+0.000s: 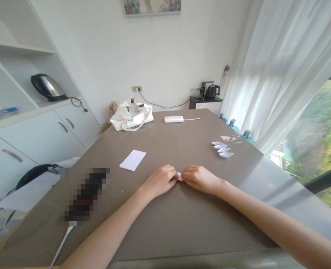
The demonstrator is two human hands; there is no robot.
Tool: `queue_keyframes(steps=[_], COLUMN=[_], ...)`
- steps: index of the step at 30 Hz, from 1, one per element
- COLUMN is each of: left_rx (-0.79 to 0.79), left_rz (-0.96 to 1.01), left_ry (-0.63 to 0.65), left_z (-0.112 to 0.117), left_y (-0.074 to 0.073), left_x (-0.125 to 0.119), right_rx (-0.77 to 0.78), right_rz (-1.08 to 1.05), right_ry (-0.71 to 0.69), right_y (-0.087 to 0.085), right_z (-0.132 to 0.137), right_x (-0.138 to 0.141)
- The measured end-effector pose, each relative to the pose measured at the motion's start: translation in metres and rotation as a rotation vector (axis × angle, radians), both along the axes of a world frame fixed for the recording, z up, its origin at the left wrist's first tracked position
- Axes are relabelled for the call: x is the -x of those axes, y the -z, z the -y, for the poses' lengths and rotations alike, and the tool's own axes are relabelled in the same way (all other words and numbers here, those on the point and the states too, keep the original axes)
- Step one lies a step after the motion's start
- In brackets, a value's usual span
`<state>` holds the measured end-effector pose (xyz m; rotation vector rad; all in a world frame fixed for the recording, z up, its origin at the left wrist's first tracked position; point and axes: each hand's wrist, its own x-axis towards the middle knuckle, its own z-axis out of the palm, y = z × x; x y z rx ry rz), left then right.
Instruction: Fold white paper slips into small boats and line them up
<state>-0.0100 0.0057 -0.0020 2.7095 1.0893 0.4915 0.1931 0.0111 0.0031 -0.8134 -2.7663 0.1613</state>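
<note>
Between my two hands, near the middle of the table, is a small folded piece of white paper [180, 176], mostly covered by fingers. My left hand [163, 180] is closed on its left side, and my right hand [198, 178] is closed on its right side. Beyond my left hand lies a flat stack of white paper sheets [133, 160]. Several small folded paper boats [223, 150] stand in a row to the right, past my right hand. Small torn paper scraps [229, 138] lie just behind the boats.
The grey-brown table [165, 142] carries a white bag [133, 115] and a white power bank [173, 119] with a short cable at the far side. A pixelated dark object [85, 198] with a white cable [61, 246] lies at the left. Curtains [255, 74] hang at the right.
</note>
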Motion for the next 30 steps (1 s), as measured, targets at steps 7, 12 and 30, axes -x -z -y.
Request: queue_keyframes(steps=[7,12,30], left_rx=[0.021,0.109,0.330], left_rz=[-0.015,0.092,0.282], left_ry=[0.018,-0.094,-0.376], left_z=[0.006,0.007,0.003], left_y=[-0.004,-0.003,0.002], left_x=[-0.002,-0.006,-0.010], right_rx=[0.197,0.294,0.456], right_rz=[-0.097,-0.214,-0.378], right_ry=[-0.016,0.069,0.467], right_y=[-0.003,-0.001,0.002], right_z=[-0.002,-0.004,-0.001], right_x=[-0.004,-0.002,0.008])
